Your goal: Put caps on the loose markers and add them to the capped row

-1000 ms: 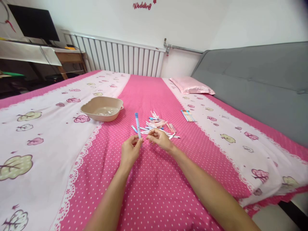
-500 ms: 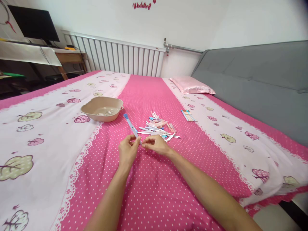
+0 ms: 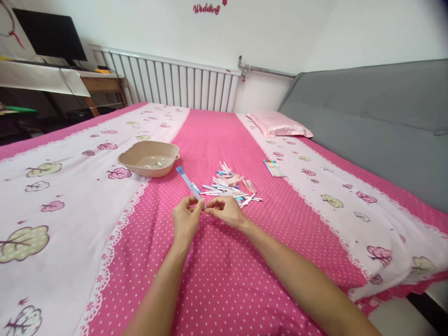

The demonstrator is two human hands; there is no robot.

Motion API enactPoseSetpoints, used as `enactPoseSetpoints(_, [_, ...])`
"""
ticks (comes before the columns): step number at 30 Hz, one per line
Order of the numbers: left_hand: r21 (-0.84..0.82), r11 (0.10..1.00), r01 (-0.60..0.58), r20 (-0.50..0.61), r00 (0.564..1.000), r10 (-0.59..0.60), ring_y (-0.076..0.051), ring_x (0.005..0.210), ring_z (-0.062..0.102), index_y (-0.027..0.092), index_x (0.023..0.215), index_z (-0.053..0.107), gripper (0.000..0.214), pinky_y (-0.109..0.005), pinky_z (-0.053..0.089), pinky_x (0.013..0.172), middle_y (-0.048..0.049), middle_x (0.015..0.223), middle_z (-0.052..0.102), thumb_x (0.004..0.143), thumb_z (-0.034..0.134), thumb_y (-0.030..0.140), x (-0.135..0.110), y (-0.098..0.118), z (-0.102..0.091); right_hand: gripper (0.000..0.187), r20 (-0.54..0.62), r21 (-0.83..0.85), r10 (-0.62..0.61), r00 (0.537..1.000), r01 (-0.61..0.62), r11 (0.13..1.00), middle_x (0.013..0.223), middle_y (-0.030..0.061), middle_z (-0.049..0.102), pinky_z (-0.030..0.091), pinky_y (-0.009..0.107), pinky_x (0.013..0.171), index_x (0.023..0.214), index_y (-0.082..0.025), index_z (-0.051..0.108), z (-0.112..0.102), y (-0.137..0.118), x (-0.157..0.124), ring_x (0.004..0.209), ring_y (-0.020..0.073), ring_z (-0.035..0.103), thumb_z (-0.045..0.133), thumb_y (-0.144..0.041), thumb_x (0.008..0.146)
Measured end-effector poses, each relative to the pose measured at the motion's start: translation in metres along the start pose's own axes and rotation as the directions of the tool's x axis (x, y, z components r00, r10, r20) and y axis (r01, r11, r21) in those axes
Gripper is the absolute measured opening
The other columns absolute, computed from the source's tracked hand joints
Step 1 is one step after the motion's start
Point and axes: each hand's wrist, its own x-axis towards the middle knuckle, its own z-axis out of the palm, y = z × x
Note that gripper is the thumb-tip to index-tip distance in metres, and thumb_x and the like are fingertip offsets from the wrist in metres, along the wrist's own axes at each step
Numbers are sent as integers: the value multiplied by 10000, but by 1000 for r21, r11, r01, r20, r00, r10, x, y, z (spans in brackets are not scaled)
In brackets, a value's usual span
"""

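My left hand [image 3: 185, 220] pinches the lower part of a light blue pen [image 3: 188, 184], which slants up and to the left above the bed. My right hand [image 3: 226, 211] has its fingertips pressed together at the pen's near end, right against the left hand. Just beyond both hands lies a loose pile of pens [image 3: 231, 185] in pink, white and blue on the pink dotted bedspread [image 3: 217, 270]. A beige plastic bowl [image 3: 149, 158] with a few small white pieces inside sits to the left of the pile.
A neat row of coloured pens [image 3: 274, 168] lies to the right of the pile. A pink pillow [image 3: 278, 124] rests at the far right by the grey padded headboard [image 3: 378, 121]. A white radiator [image 3: 168, 81] and a desk with a monitor [image 3: 49, 35] stand behind.
The pen has tipped from nearly upright to slanting left. Both hands have drawn a little closer together and nearer to me, with the right fingertips now at the pen's near end.
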Motion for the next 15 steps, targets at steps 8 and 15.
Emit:
enactPoseSetpoints(8, [-19, 1000, -8, 10, 1000, 8, -167, 635, 636, 111, 830, 609, 368, -265, 500, 591, -70, 758, 661, 685, 630, 448, 1, -2, 0, 270, -68, -41, -22, 997, 19, 999, 657, 38, 681, 422, 219, 521, 743, -133, 703, 4, -6, -3, 538, 120, 565, 666, -394, 683])
enactPoseSetpoints(15, [-55, 998, -32, 57, 998, 35, -180, 692, 647, 113, 897, 611, 404, -278, 505, 628, -81, 821, 669, 689, 635, 458, 2, -2, 1, 303, -148, 33, -18, 989, 24, 999, 698, 64, 703, 478, 250, 559, 751, -135, 707, 8, -8, -5, 604, 170, 637, 659, -428, 693])
